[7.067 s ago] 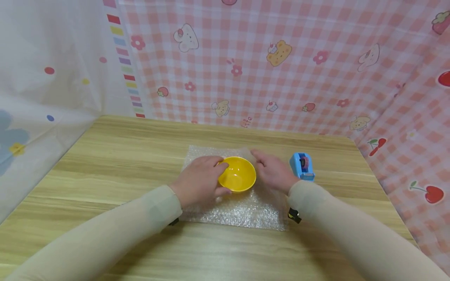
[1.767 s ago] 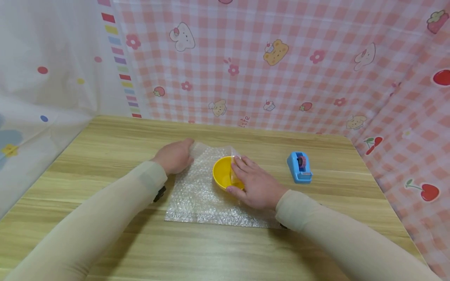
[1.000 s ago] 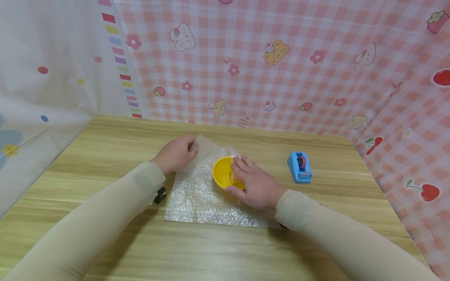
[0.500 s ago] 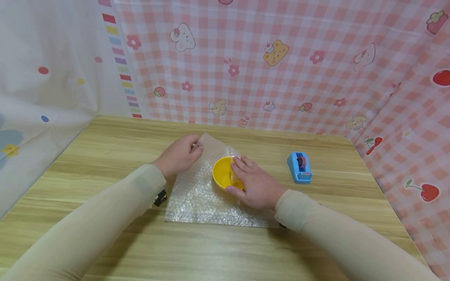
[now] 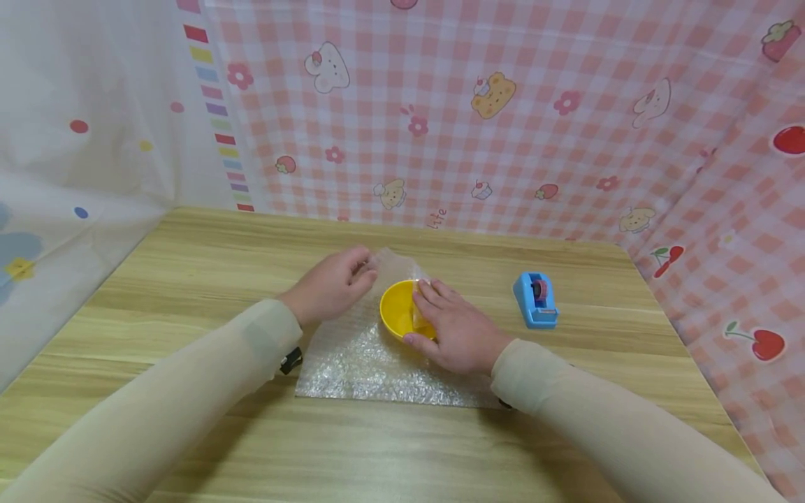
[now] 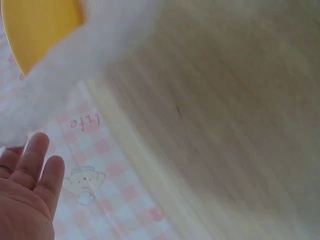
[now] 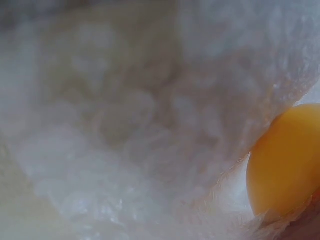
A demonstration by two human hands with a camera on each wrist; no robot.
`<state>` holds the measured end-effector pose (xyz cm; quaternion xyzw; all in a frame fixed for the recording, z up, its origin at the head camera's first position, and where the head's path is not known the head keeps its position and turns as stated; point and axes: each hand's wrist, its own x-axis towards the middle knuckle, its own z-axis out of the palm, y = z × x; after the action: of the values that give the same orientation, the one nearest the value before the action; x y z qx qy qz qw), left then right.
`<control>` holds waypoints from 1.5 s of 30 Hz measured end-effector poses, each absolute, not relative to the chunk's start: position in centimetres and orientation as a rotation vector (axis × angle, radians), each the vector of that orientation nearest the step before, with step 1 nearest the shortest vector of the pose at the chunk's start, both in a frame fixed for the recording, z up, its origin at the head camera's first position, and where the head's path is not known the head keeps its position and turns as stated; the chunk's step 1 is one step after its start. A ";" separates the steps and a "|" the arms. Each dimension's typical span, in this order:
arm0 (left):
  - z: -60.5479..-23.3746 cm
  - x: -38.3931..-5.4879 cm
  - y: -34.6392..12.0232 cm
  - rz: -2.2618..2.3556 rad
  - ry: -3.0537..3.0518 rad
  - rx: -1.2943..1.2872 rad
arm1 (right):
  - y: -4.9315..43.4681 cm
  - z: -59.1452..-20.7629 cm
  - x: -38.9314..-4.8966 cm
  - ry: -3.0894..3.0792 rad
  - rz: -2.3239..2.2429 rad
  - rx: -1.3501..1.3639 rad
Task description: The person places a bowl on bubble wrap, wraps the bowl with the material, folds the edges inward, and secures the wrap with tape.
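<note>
A yellow bowl [image 5: 396, 311] sits on a sheet of bubble wrap [image 5: 352, 363], its right part covered by a fold of the wrap. My right hand [image 5: 462, 332] lies over that fold with fingers extended, pressing it to the bowl; the thumb is by the near rim. At the far left of the sheet, my left hand [image 5: 333, 283] pinches the raised edge of the wrap, bringing it up beside the bowl. In the left wrist view, the lifted wrap [image 6: 65, 65] reaches the fingertips and partly hides the bowl [image 6: 42, 30]. The right wrist view has blurred wrap [image 7: 125, 140] beside the bowl [image 7: 285, 165].
A blue tape dispenser [image 5: 537, 300] with a pink-cored roll stands to the right of the wrap on the wooden table [image 5: 402, 454]. A pink checked curtain [image 5: 440, 140] hangs along the back and right side, and a white one [image 5: 94, 140] at the left.
The bowl was uncovered at first; its right side is now under folded wrap beneath my right hand. My left hand has moved from the bowl to the far-left corner, carrying it up and rightward.
</note>
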<state>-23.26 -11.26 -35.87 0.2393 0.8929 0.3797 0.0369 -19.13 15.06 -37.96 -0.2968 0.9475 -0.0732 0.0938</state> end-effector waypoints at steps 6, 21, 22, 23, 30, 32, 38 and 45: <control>-35.8 -22.6 -10.7 1.174 2.696 0.849 | 15.0 -37.9 -19.1 2.808 -0.227 -0.874; -36.5 -21.6 -9.1 0.963 2.689 1.003 | 15.1 -38.0 -19.2 2.801 -0.400 -0.786; -36.5 -21.6 -9.1 0.956 2.693 1.003 | 15.2 -38.1 -19.2 2.800 -0.453 -0.760; -36.6 -21.6 -9.0 0.953 2.695 1.008 | 15.2 -38.1 -19.2 2.800 -0.512 -0.736; -36.9 -21.6 -8.5 0.899 2.715 1.063 | 15.4 -38.4 -19.2 2.796 -0.796 -0.681; -36.9 -21.6 -8.4 0.891 2.713 1.077 | 15.4 -38.4 -19.2 2.801 -0.804 -0.687; -37.1 -21.7 -7.9 0.874 2.701 1.075 | 15.4 -38.2 -19.1 2.791 -0.815 -0.685; -37.3 -21.7 -7.6 0.879 2.672 1.066 | 15.6 -38.2 -19.2 2.791 -0.805 -0.699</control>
<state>-21.67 -7.64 -37.25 0.3536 0.8863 0.2916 0.0665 -19.18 15.57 -38.21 -0.2333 0.9314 -0.2687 0.0767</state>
